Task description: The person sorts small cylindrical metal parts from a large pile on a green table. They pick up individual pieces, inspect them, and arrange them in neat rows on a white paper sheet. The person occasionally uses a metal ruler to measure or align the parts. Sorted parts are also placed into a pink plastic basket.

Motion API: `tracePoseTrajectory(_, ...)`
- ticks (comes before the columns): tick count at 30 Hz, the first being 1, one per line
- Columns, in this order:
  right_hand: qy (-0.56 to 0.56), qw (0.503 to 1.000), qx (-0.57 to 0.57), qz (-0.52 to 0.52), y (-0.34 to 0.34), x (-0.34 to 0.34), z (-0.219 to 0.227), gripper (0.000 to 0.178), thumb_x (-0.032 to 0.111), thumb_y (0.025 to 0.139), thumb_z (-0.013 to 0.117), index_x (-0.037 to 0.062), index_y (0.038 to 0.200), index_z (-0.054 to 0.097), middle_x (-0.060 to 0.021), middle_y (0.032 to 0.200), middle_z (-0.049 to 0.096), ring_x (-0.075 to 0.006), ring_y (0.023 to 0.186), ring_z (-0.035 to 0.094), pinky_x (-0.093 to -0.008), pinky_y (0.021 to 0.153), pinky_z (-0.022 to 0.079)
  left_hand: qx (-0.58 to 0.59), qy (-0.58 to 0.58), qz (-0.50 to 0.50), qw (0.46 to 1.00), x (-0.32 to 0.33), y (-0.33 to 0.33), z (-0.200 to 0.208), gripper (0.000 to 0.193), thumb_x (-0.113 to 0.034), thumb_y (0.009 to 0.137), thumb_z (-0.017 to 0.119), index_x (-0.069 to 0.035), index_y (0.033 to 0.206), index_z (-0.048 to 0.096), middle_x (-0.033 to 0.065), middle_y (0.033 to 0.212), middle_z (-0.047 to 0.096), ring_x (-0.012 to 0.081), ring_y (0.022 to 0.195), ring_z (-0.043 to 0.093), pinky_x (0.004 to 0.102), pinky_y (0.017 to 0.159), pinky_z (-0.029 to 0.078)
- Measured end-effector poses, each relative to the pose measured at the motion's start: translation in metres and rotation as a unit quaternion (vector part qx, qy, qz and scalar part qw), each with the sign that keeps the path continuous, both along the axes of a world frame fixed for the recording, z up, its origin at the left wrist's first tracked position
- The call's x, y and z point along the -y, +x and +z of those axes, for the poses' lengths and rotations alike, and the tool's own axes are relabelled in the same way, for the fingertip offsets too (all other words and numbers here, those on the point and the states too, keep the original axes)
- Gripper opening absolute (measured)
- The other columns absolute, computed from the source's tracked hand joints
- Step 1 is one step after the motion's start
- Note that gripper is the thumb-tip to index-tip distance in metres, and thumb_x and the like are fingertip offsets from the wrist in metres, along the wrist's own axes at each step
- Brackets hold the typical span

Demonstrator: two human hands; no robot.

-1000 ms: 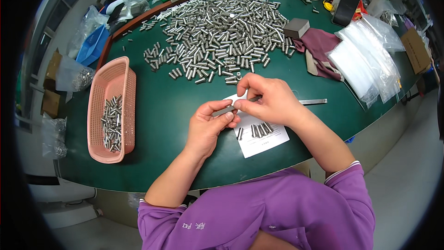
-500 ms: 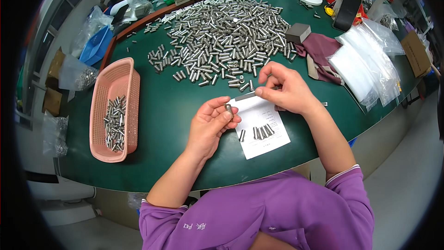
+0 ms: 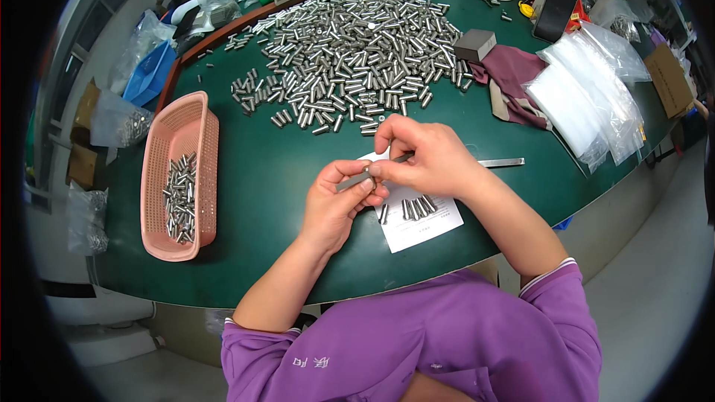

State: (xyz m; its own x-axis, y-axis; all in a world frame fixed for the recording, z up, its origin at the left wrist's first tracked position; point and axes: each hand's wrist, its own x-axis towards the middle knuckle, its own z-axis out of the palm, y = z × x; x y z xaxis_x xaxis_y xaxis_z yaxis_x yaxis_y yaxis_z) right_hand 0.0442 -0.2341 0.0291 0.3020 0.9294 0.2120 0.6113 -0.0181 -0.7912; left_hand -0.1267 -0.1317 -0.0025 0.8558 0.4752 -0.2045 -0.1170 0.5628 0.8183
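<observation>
My left hand (image 3: 328, 205) pinches a short metal pin between thumb and fingers. In my right hand (image 3: 432, 158) is a narrow, flat grey bar (image 3: 348, 182), perhaps a file or a stone. The bar lies across the pin's upper end, apparently touching it, and covers most of the pin. Below my hands, a white printed sheet (image 3: 421, 237) carries a row of several metal pins (image 3: 418, 208) and a single pin (image 3: 383, 214) to their left. A large heap of similar pins (image 3: 357, 59) spreads over the green table beyond.
At left stands a pink plastic basket (image 3: 210, 179) with metal pins inside. A flat metal tool (image 3: 501, 162) lies right of my hand. Farther right are a grey block (image 3: 474, 45), a maroon cloth (image 3: 514, 78), clear plastic bags (image 3: 577, 100) and a phone (image 3: 556, 11).
My right hand has moved left and slightly down, bringing the grey bar from above the paper onto the pin. The flat metal tool now shows more fully. My left hand keeps its hold.
</observation>
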Motion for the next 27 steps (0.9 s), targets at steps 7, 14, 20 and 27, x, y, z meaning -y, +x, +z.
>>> tracePoseTrajectory(7,-0.068,0.993,-0.085,-0.037,0.027,0.013,0.006,0.03,0.029,0.075,0.074,0.0117,0.091,0.056,-0.0017,0.061,0.061,-0.0177,0.059,0.061,-0.0325,0.056,0.045,0.015,-0.01,0.005,1.0,-0.004,-0.003,0.002,0.02,-0.003,0.092,0.059,-0.002,0.112,0.056,0.0138,0.098,0.065,0.0182,0.083,0.067,0.0239,0.071,0.057)
tracePoseTrajectory(14,-0.027,0.999,-0.022,0.005,0.002,0.001,-0.001,0.031,0.033,0.075,0.072,0.0129,0.093,0.057,-0.0021,0.066,0.062,-0.0201,0.064,0.064,-0.0344,0.059,0.047,0.007,0.035,-0.022,0.999,-0.003,-0.002,0.0,0.024,-0.005,0.092,0.058,-0.002,0.116,0.054,0.014,0.099,0.065,0.0174,0.084,0.067,0.0247,0.073,0.057)
tracePoseTrajectory(20,-0.063,0.993,-0.097,-0.04,0.036,0.014,0.004,0.03,0.03,0.075,0.073,0.0122,0.093,0.057,-0.0015,0.059,0.058,-0.0149,0.058,0.059,-0.0315,0.057,0.045,0.013,-0.008,-0.007,1.0,-0.006,-0.003,0.002,0.023,-0.005,0.093,0.058,-0.004,0.115,0.055,0.0128,0.098,0.065,0.0172,0.083,0.067,0.0249,0.072,0.057)
tracePoseTrajectory(27,-0.011,1.0,0.0,0.016,-0.002,-0.003,0.004,0.031,0.035,0.076,0.072,0.0126,0.092,0.056,-0.0036,0.068,0.063,-0.0221,0.063,0.064,-0.0356,0.058,0.046,-0.009,0.022,-0.027,0.999,-0.001,-0.001,-0.001,0.021,-0.006,0.093,0.057,-0.003,0.114,0.053,0.0131,0.098,0.065,0.0171,0.083,0.067,0.0252,0.071,0.057)
